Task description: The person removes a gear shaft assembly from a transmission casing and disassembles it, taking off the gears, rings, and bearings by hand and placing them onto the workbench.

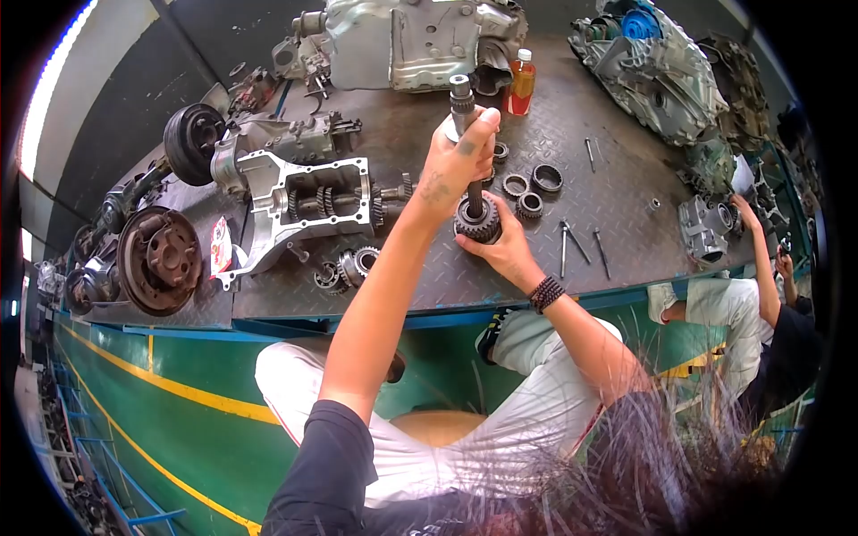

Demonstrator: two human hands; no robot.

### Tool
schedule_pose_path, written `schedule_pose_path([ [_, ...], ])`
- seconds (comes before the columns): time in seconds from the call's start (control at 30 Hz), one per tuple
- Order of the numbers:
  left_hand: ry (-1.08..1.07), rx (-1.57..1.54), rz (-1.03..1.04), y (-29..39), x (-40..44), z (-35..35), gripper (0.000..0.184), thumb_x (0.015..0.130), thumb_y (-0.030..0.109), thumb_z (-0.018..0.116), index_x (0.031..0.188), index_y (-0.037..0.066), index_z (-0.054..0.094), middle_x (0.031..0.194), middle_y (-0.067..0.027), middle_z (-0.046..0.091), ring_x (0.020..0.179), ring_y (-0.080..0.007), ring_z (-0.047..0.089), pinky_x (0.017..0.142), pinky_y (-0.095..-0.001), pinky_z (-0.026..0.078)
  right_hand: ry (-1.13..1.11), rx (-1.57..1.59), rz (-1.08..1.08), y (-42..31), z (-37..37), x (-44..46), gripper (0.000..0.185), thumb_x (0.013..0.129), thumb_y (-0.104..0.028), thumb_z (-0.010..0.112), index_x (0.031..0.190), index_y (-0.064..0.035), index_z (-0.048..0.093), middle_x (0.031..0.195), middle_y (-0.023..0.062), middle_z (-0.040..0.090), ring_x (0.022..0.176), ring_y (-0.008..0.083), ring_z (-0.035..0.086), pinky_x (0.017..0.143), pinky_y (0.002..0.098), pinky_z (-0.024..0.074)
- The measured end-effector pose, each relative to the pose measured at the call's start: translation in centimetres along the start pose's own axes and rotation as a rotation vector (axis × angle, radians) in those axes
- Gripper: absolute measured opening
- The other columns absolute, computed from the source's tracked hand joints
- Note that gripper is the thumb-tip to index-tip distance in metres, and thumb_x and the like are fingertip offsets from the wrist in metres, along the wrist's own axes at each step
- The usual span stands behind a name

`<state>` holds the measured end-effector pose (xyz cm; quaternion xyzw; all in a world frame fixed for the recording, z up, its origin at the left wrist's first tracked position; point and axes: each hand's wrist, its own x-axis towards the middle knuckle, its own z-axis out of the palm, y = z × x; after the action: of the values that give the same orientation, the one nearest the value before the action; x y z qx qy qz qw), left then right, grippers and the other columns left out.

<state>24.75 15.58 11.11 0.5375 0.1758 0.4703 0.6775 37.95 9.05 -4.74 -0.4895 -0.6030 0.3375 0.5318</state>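
My left hand is closed around a splined steel gear shaft, held upright over the bench with its top end above my fist. At the shaft's lower end, a toothed gear sits around it. My right hand grips this gear from the right side, fingers curled about its rim. Several loose ring-shaped gears and collars lie just to the right of my hands. Left of my forearm, more gears rest near the bench's front edge.
An open gearbox housing with gear shafts stands on the metal bench at left, beside a rusty brake drum. Behind are a large casing and a bottle. Bolts lie at right; a co-worker's hand touches another housing.
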Motion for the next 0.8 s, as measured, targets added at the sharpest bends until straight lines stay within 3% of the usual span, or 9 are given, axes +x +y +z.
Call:
schedule_pose_path([
  [0.27,0.034,-0.018,0.01,0.0,-0.2,0.3,0.027,0.106,0.032,0.068,0.095,0.011,0.055,0.067,0.009,0.037,0.054,-0.0032,0.031,0.052,-0.0244,0.027,0.054,-0.383,-0.153,0.0,-0.5,-0.2,0.082,0.077,-0.035,0.095,0.144,-0.0042,0.058,0.138,0.0202,0.064,0.133,0.0383,0.058,0.12,0.0465,0.0416],
  [0.47,0.12,-0.026,0.054,0.4,0.6,0.8,0.027,0.105,0.03,0.07,0.095,0.011,0.054,0.067,0.0091,0.038,0.052,-0.0031,0.031,0.05,-0.0247,0.026,0.017,-0.456,-0.191,-0.5,-1.2,0.3,0.082,0.076,-0.036,0.096,0.142,-0.0031,0.06,0.133,0.0209,0.067,0.132,0.04,0.059,0.118,0.0471,0.0434],
  [0.6,0.108,-0.007,0.145,3.1,1.5,1.4,0.027,0.105,0.031,0.07,0.094,0.011,0.055,0.066,0.0088,0.038,0.052,-0.0033,0.032,0.049,-0.0249,0.025,0.044,-0.406,-0.257,-2.5,-1.4,1.4,0.078,0.077,-0.031,0.098,0.138,-0.0009,0.061,0.125,0.0177,0.071,0.114,0.0299,0.07,0.104,0.0402,0.0532],
  [0.8,0.034,-0.06,0.341,9.5,2.2,2.1,0.027,0.103,0.031,0.073,0.093,0.01,0.058,0.063,0.0081,0.037,0.05,-0.0037,0.032,0.047,-0.026,0.023,-0.03,-0.194,-0.129,-2.7,-1.5,1.7,0.071,0.078,-0.026,0.097,0.134,-0.0014,0.063,0.116,0.0128,0.075,0.106,0.0226,0.072,0.1,0.0364,0.0556],
])
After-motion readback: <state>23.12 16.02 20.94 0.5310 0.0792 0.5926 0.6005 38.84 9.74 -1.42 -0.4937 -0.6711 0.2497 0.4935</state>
